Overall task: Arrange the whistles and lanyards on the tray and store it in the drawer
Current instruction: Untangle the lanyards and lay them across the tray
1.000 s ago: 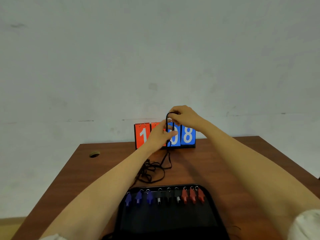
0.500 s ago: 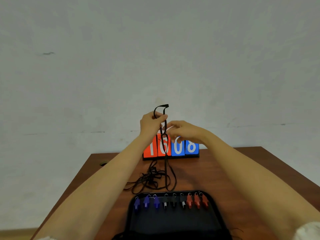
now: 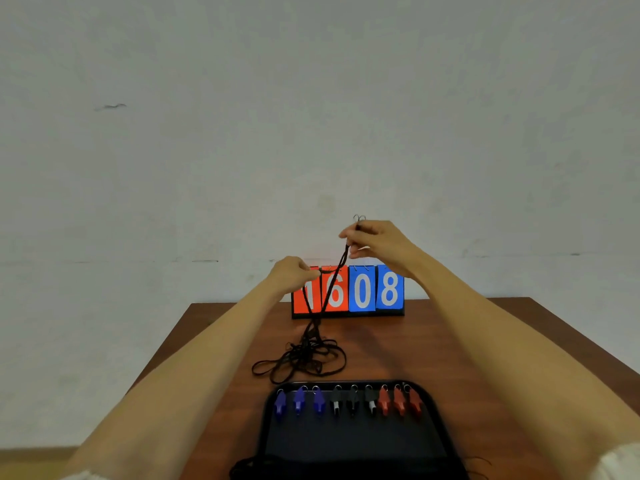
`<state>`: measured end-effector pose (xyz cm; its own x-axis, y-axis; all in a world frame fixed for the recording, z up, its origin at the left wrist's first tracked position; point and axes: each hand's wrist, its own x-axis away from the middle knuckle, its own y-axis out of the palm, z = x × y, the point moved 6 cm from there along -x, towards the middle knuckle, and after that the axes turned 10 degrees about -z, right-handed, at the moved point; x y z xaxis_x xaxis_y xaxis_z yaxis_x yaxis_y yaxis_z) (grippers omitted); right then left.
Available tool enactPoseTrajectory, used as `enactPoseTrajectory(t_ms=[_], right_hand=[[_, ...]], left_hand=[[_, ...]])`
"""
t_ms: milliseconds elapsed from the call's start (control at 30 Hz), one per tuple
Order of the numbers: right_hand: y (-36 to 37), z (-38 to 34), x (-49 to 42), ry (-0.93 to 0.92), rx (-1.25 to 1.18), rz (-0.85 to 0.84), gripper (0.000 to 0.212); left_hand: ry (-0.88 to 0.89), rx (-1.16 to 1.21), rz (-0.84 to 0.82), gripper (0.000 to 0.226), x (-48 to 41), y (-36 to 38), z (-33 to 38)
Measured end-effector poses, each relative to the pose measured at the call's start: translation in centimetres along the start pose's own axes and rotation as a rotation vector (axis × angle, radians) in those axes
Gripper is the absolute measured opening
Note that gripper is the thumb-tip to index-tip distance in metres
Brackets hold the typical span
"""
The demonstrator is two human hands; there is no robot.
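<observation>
- Black tray [image 3: 346, 441] on table [image 3: 467, 341]: nine whistles [image 3: 352, 405] in one row, three each of blue, black, red.
- right hand [image 3: 377, 244] pinches lanyard [image 3: 334, 282] top, left hand [image 3: 291, 275] pinches it lower.
- lanyard tangle [image 3: 304, 358] on table beyond tray.

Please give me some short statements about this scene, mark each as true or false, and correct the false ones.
1. The left hand and the right hand both hold a black lanyard in the air. True.
2. The tray holds nine whistles: three blue, three black, three red. True.
3. The scoreboard reads 2408. False: it reads 1608.
4. The tangled cords lie on the tray. False: they lie on the table, between the tray and the scoreboard.
5. The right hand is lower than the left hand. False: it is higher, pinching the lanyard's top end.
</observation>
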<state>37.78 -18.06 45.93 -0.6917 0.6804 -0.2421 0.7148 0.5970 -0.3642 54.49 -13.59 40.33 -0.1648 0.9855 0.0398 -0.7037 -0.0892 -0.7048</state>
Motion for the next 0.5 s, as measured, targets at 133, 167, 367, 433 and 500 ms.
enactPoseTrajectory(t_ms=[133, 167, 367, 433, 500], right_hand=[[0.0, -1.1, -0.3, 0.004, 0.029, 0.005, 0.027], [-0.1, -1.5, -0.3, 0.006, 0.088, 0.015, 0.028], [-1.3, -3.0, -0.1, -0.013, 0.185, 0.054, 0.028], [-2.4, -3.0, 0.3, -0.016, 0.134, 0.146, 0.024], [-4.1, -2.6, 0.8, -0.006, 0.057, 0.282, 0.019]], left_hand=[[0.302, 0.135, 0.101, 0.049, 0.7, 0.0, 3.4], [0.353, 0.217, 0.059, 0.05, 0.8, 0.4, 4.3], [0.487, 0.558, -0.144, 0.038, 1.0, 3.1, 8.4], [0.495, 0.63, -0.162, 0.026, 1.0, 3.5, 8.8], [0.468, 0.553, -0.097, 0.025, 0.9, 3.3, 8.2]])
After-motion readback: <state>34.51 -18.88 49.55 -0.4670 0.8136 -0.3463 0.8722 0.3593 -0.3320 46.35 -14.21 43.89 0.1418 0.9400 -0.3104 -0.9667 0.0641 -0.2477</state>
